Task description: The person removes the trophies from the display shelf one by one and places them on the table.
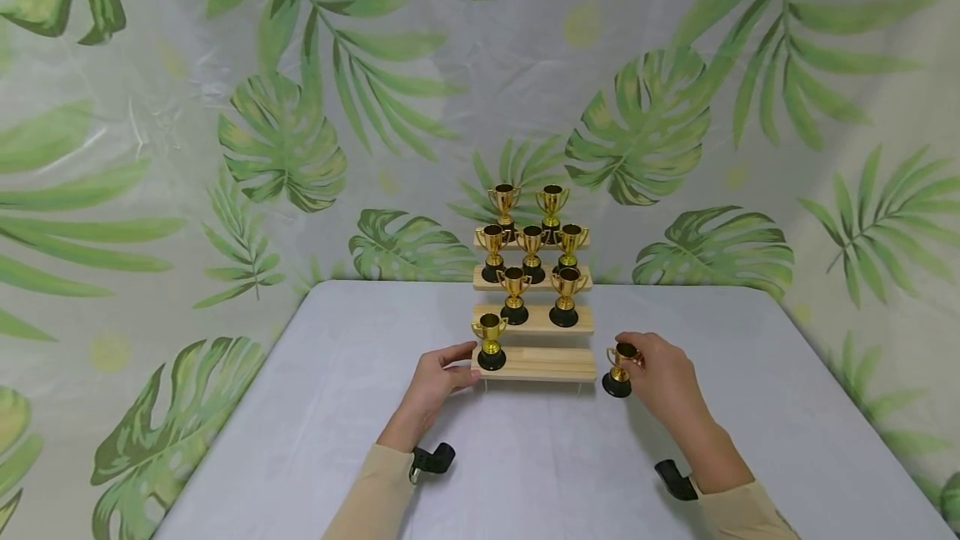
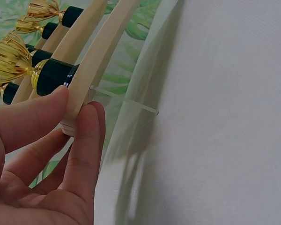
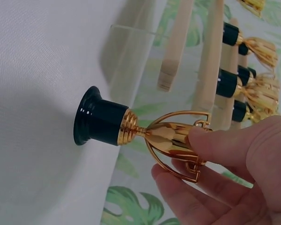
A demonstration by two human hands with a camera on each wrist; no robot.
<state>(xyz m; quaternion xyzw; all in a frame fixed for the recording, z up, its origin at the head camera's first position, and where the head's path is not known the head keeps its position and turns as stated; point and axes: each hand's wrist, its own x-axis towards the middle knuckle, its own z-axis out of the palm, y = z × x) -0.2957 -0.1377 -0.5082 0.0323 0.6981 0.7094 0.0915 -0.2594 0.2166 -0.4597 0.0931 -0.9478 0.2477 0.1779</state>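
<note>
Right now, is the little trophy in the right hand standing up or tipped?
Standing up: the trophy rests its black base flat on the table.

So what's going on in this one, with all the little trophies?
A person sits at a white table with a four-step wooden stand of small gold trophies. The right hand pinches one trophy by its cup, its black base on the table just right of the stand. The left hand grips the left end of the bottom step, beside the lone trophy there. Seven more fill the upper steps.
</note>
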